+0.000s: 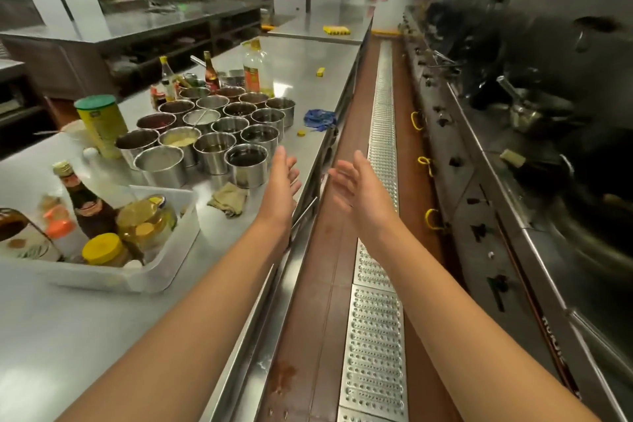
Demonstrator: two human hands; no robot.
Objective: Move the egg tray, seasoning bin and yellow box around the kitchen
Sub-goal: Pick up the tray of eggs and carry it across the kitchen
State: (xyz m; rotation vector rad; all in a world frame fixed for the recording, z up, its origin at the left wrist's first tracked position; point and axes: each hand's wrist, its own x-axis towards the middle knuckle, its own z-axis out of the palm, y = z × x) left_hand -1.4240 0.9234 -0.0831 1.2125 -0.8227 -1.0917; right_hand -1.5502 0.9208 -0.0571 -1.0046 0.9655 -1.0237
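The seasoning bin, a white plastic tub filled with bottles and jars, sits on the steel counter at the left. A small yellow box lies farther along the counter, and a flat yellow object rests on the far counter section. No egg tray is visible. My left hand hovers open over the counter's right edge, to the right of the bin, holding nothing. My right hand is stretched out open over the aisle, palm facing left, also holding nothing.
Several round steel seasoning pots cluster mid-counter with sauce bottles and a green-lidded canister. A folded rag and a blue cloth lie near the edge. A floor drain grate runs down the aisle; wok stoves line the right.
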